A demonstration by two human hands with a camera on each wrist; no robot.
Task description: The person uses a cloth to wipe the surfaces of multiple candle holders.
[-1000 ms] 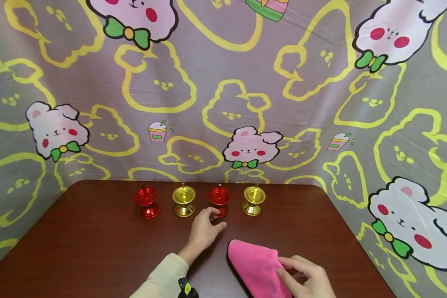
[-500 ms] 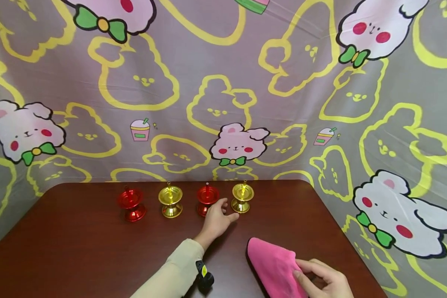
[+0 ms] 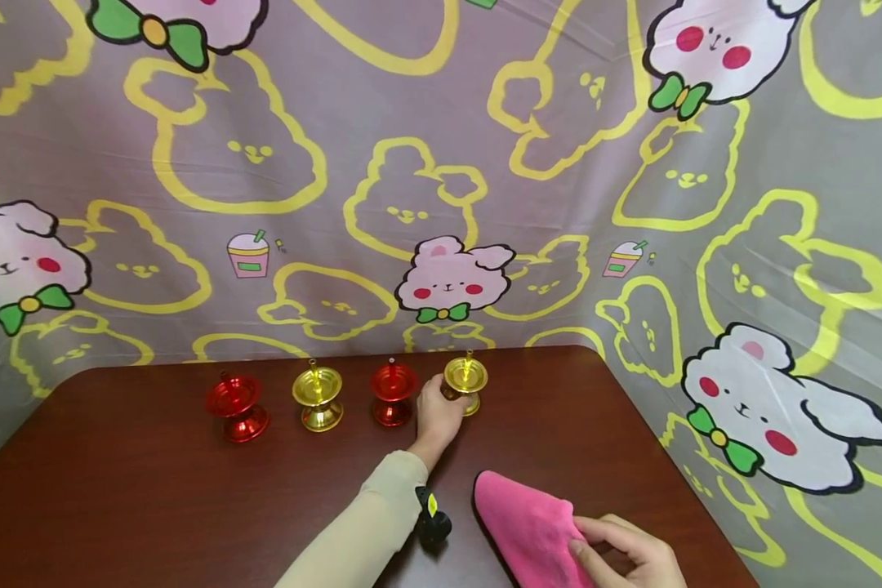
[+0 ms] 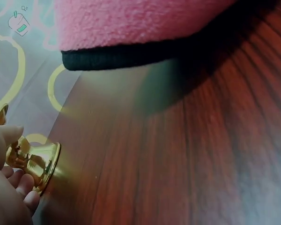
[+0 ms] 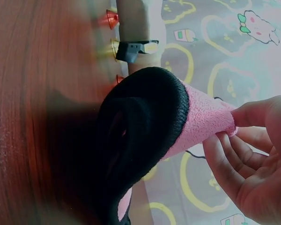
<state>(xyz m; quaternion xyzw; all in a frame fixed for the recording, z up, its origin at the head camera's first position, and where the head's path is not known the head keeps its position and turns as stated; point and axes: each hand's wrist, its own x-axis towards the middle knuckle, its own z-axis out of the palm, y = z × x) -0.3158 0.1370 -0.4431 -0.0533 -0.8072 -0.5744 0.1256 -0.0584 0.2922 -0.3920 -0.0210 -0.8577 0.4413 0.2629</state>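
Observation:
At the right end of a row of candle holders, my left hand (image 3: 438, 411) grips the stem of a gold candle holder (image 3: 466, 376). The left wrist view shows the thumb and curled fingers (image 4: 30, 199) around its waist, above the flared base (image 4: 46, 161). My right hand (image 3: 630, 549), lower right, pinches the corner of a pink plush cloth (image 3: 525, 523) between thumb and fingers. The right wrist view shows the cloth's black edge (image 5: 173, 108) folded into a loop and hanging down from the pinch.
To the left of the held one stand a red candle holder (image 3: 393, 384), a gold candle holder (image 3: 318, 388) and another red candle holder (image 3: 235, 400). They line the back of the brown wooden table (image 3: 154, 506). A patterned curtain (image 3: 323, 122) rises behind and at the right.
My left hand has moved right, from before the nearer red candle holder to the rightmost gold one, and its fingers have closed on that stem. My right hand keeps its pinch on the cloth.

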